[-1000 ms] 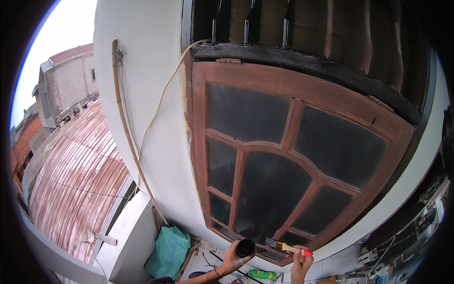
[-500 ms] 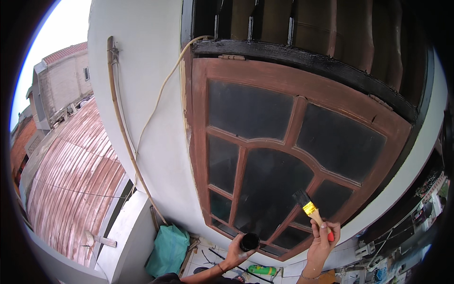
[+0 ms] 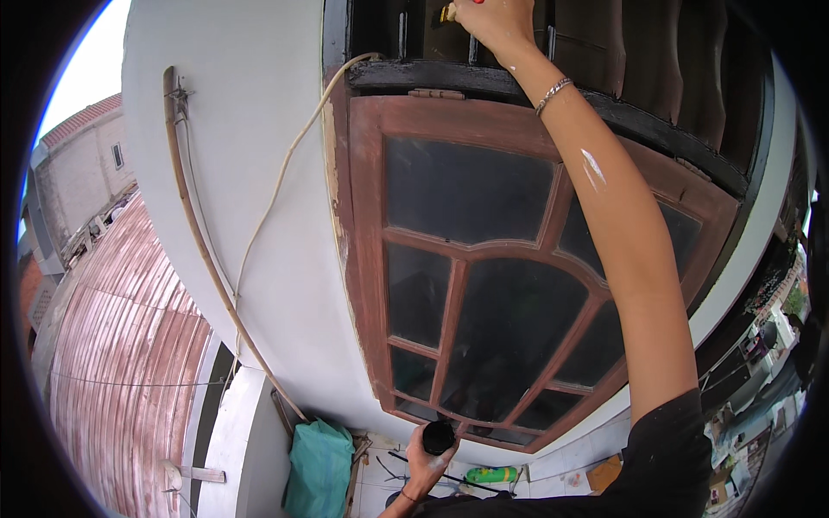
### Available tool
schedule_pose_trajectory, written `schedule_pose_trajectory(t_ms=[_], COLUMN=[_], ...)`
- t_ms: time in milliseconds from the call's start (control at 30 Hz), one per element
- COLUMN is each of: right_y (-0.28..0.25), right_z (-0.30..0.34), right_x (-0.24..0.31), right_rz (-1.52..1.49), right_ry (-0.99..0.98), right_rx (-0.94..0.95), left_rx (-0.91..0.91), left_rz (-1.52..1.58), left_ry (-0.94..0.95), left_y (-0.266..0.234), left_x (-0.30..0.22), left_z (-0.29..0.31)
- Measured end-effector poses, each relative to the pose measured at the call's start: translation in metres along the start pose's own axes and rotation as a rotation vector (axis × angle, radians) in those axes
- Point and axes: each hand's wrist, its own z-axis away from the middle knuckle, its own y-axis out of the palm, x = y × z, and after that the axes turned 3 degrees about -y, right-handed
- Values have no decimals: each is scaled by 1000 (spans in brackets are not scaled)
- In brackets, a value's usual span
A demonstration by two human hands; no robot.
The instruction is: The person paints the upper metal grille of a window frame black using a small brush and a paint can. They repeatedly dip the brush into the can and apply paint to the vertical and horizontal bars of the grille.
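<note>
My right hand (image 3: 501,24) is raised at the top edge, closed round a paintbrush (image 3: 446,14) with a yellow ferrule. Its bristles are against or just before the dark slatted vent above the window; I cannot tell if they touch. Low down, my left hand (image 3: 420,466) grips a small cup (image 3: 439,438), black inside, apparently holding black paint. Between the hands lies the brown wooden window (image 3: 367,173) with dark panes, partly hidden by my right arm. The black-painted rail (image 3: 414,76) above it looks glossy.
A pale cable (image 3: 298,142) and a bamboo pole (image 3: 186,190) run along the white wall at left. On the tiled floor are a green-blue sack (image 3: 318,466), a green bottle (image 3: 490,475) and a thin black rod (image 3: 449,479). A corrugated roof (image 3: 129,345) lies beyond the low wall.
My right hand has carried the paintbrush from low beside the window up to the slatted vent, the arm now stretched across the view. My left hand with the cup has shifted slightly left.
</note>
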Motion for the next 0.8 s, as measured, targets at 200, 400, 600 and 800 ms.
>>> schedule_pose_trajectory(t_ms=[200,400,600,800], right_y=[62,21,36,30], right_z=[-24,-19,-13,-25], right_x=[-30,8,-2,-19], right_rz=[176,-136,-69,17], right_ry=[-18,241,170,150], right_rx=[-74,80,24,-9], left_rx=[-103,-135,-118,-78], left_rz=[47,-13,1,17], left_ry=[-39,-66,-25,-10], left_y=[-23,-43,-45,-41], left_x=[2,10,4,-1], left_z=[-7,-15,-25,-28])
